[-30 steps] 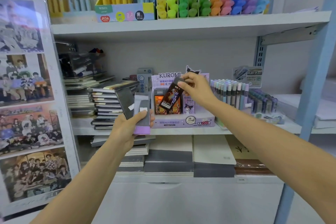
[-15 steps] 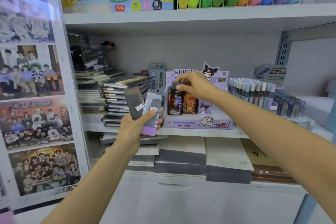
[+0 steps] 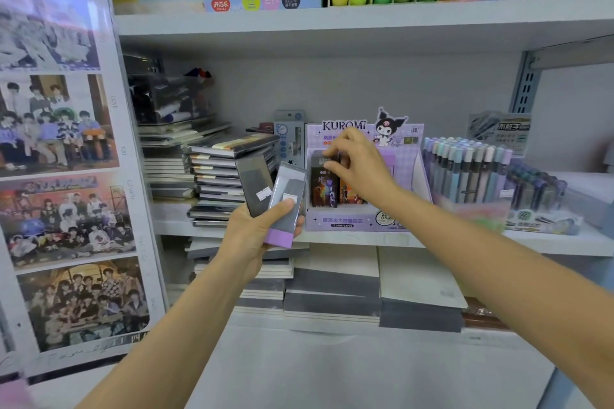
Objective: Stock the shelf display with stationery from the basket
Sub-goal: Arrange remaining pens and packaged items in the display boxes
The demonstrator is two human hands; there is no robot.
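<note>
Purple box (image 3: 365, 222), right hand (image 3: 362, 173) pinching dark pack (image 3: 324, 189)

My left forearm rises from lower left; left hand (image 3: 257, 236) grips two flat packs (image 3: 286, 188) fanned upward, thumb laid across the front one. My right arm extends forward from lower right; right hand (image 3: 360, 166), knuckles up, fingers curled, pinches the top of a dark pack (image 3: 324, 188)

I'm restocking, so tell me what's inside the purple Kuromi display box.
A dark pack and an orange pack stand at the box's left front. The right hand grips the dark pack's top, hiding whatever is behind.
</note>
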